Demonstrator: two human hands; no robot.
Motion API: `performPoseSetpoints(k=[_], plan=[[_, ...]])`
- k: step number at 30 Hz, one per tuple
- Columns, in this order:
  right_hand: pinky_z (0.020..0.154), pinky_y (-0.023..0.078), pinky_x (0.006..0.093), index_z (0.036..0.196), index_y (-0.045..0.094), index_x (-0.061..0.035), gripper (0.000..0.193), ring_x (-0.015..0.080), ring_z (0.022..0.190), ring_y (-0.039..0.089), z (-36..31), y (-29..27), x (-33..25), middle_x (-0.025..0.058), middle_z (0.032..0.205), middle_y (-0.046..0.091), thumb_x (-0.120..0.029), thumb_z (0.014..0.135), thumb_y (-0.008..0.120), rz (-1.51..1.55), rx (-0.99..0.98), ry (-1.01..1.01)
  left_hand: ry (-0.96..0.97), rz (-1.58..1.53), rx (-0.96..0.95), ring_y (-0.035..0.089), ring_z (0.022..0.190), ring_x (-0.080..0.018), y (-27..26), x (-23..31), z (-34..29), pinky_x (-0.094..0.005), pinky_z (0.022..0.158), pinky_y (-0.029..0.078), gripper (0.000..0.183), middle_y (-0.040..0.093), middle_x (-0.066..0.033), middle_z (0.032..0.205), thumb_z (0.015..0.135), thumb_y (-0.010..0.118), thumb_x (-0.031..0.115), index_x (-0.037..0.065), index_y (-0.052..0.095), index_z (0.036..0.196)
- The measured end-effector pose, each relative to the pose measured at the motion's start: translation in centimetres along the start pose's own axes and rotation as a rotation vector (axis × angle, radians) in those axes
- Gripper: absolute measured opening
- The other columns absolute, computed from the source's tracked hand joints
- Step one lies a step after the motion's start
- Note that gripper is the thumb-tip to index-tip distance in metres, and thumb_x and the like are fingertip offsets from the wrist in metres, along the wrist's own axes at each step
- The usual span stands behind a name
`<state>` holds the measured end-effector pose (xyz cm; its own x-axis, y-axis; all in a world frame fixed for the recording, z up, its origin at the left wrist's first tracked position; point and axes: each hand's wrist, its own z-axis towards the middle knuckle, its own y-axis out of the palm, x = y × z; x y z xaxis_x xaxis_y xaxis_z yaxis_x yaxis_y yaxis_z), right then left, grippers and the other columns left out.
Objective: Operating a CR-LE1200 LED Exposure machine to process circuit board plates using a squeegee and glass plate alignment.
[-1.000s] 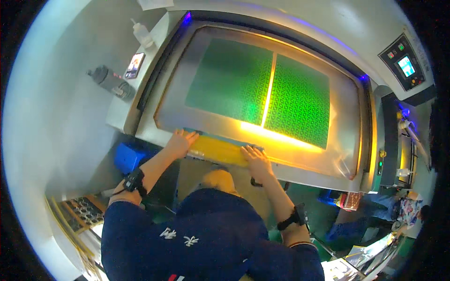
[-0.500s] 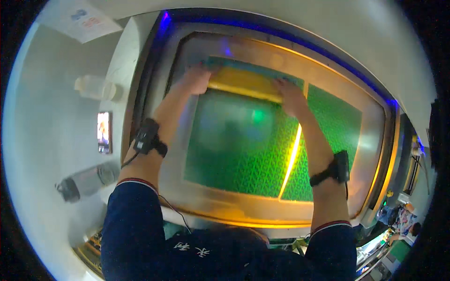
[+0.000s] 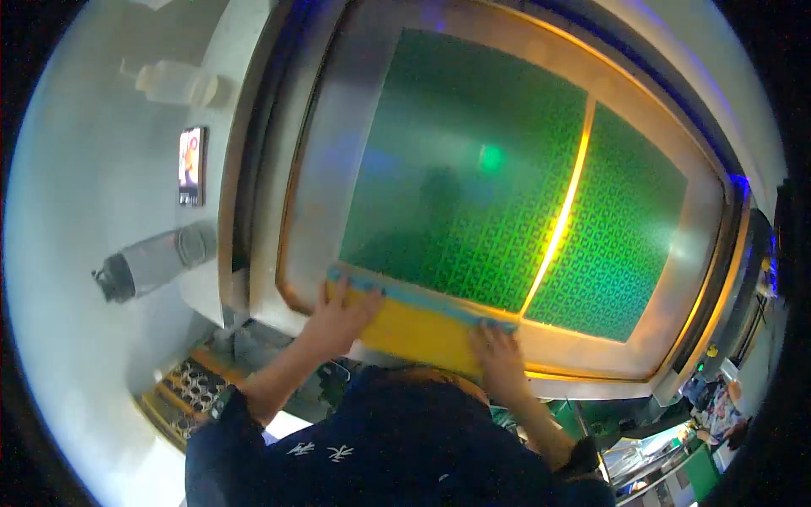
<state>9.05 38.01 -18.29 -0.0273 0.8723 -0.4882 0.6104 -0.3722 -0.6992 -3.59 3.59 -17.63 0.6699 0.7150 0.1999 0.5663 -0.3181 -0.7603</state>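
"Progress at the bed [image 3: 329,186]: how far can it be judged?"

"Only in part. A larger left panel [image 3: 456,177] and a narrower right panel [image 3: 617,228], both green, are laid flat on the bed, with a bright strip [image 3: 562,221] shown between them. That much can be taken as done."

"And where is the yellow board [image 3: 418,335] held?"

"Over the bed's near edge, left of its middle. The board's blue edge strip [image 3: 422,302] is turned toward the bed's centre and held just short of the left panel. Whether the bed is touched by it cannot be told."

"How are the hands placed?"

"The board's left end is gripped by the left hand [image 3: 340,321], its right end by the right hand [image 3: 500,357]. The fingers of both are laid over the blue strip, the left ones slightly parted; how closely the right ones are set is blurred, and the thumbs are largely hidden."

"Can the work be called finished?"

"Hardly, to judge by the grip: the board is held, not set down, so the handling is best read as under way. How much is left cannot be measured. The pattern is seen clearly on the right panel, only faintly toward the left panel's far side; whether lighting is to be blamed is uncertain."
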Motion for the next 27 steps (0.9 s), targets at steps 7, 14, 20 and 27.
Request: performPoseSetpoints(k=[7, 14, 20, 27], plan=[[0.117, 0.022, 0.0585, 0.14, 0.05, -0.0173, 0.057, 0.0326, 0.13, 0.045, 12.4, -4.0, 3.5, 0.0101, 0.148, 0.044, -0.022, 0.083, 0.057, -0.416, 0.409, -0.141, -0.252, 0.315, 0.178, 0.03, 0.139, -0.0492, -2.0, -6.1, 8.5, -0.0711, 0.105, 0.029, 0.075, 0.034, -0.0101, 0.155, 0.086, 0.058, 0.021, 0.02, 0.027, 0.154], [0.112, 0.035, 0.0472, 0.147, 0.041, -0.0207, 0.076, 0.0305, 0.134, 0.045, 30.5, -24.6, 21.9, 0.0093, 0.149, 0.045, 0.0, 0.076, 0.061, -0.55, 0.736, -0.032, -0.086, 0.069, 0.658, 0.039, 0.135, -0.0392, -21.6, -14.5, 36.8, -0.065, 0.104, 0.039, 0.074, 0.04, 0.0025, 0.153, 0.083, 0.058, 0.001, 0.028, 0.037, 0.148], [0.112, 0.036, 0.0457, 0.149, 0.037, -0.0284, 0.08, 0.0308, 0.135, 0.044, 26.3, -26.2, 28.5, 0.0088, 0.151, 0.043, 0.004, 0.078, 0.058, -0.505, 0.694, 0.164, -0.135, 0.211, 0.715, 0.04, 0.134, -0.0398, -22.9, -6.6, 43.0, -0.0683, 0.1, 0.041, 0.074, 0.036, 0.0039, 0.155, 0.083, 0.057, 0.0, 0.03, 0.038, 0.147], [0.112, 0.033, 0.0526, 0.146, 0.04, -0.0197, 0.072, 0.0334, 0.134, 0.044, 15.8, -17.6, 25.6, 0.0106, 0.147, 0.046, -0.007, 0.078, 0.061, -0.493, 0.588, 0.096, -0.127, 0.134, 0.535, 0.04, 0.134, -0.0422, -15.6, 0.3, 33.6, -0.0683, 0.107, 0.03, 0.074, 0.042, -0.004, 0.151, 0.082, 0.056, -0.001, 0.026, 0.037, 0.148]])
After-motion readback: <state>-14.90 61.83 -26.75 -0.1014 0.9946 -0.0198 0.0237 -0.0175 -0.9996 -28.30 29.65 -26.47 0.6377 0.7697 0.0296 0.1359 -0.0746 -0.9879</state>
